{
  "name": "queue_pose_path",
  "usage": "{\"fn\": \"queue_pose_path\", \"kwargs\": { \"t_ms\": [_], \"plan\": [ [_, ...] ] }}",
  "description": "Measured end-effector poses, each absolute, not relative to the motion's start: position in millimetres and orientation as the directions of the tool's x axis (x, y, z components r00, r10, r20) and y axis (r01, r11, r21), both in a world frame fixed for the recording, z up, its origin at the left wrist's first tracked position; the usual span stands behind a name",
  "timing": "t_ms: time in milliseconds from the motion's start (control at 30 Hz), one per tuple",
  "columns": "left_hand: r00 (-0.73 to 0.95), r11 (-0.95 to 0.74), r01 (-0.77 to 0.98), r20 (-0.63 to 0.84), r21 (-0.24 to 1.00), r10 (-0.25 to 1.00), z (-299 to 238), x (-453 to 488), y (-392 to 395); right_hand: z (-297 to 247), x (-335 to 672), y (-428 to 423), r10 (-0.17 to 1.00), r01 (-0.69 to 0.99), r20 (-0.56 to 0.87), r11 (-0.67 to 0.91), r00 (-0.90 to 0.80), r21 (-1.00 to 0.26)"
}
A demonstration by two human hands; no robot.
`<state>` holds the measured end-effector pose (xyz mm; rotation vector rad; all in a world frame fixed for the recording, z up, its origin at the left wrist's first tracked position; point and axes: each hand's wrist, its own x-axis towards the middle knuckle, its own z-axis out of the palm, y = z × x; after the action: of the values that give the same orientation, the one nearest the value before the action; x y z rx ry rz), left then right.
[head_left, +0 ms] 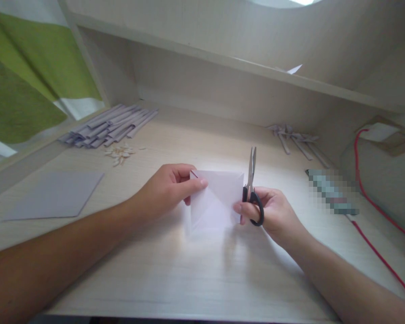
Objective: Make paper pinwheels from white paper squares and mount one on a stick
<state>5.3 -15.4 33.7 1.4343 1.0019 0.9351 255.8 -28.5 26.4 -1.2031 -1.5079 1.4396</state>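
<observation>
My left hand (168,186) pinches the upper left corner of a folded white paper (216,200) held just above the pale wooden desk (189,270). My right hand (273,211) grips black-handled scissors (252,184), blades closed and pointing up. Its thumb and a finger also touch the paper's right edge. The paper shows diagonal fold lines.
A pile of rolled paper strips (108,126) lies at the back left, with small paper scraps (119,154) in front of it. A flat grey sheet (57,193) lies left. More strips (297,139) lie back right. A red cable (374,211) runs down the right side. A shelf (256,72) overhangs the back.
</observation>
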Motion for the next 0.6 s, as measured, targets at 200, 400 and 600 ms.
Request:
{"fn": "queue_pose_path", "kwargs": {
  "t_ms": [200, 400, 600],
  "plan": [
    [0.476, 0.098, 0.067, -0.118, 0.993, 0.872, 22.8, 9.2, -19.4, 19.8, 257.7, -25.8, 0.969, 0.119, -0.032, -0.003, -0.245, -0.993],
    [0.477, 0.049, 0.144, -0.113, 0.988, 0.872, 20.7, 9.6, -21.7, 16.0, 259.2, -24.0, 0.969, 0.111, -0.034, -0.007, -0.245, -0.994],
    [0.356, -0.071, 0.129, 0.021, 0.989, 0.934, 31.3, 8.2, -18.6, 19.4, 257.1, -24.9, 0.962, 0.144, -0.085, -0.049, -0.259, -0.988]
  ]
}}
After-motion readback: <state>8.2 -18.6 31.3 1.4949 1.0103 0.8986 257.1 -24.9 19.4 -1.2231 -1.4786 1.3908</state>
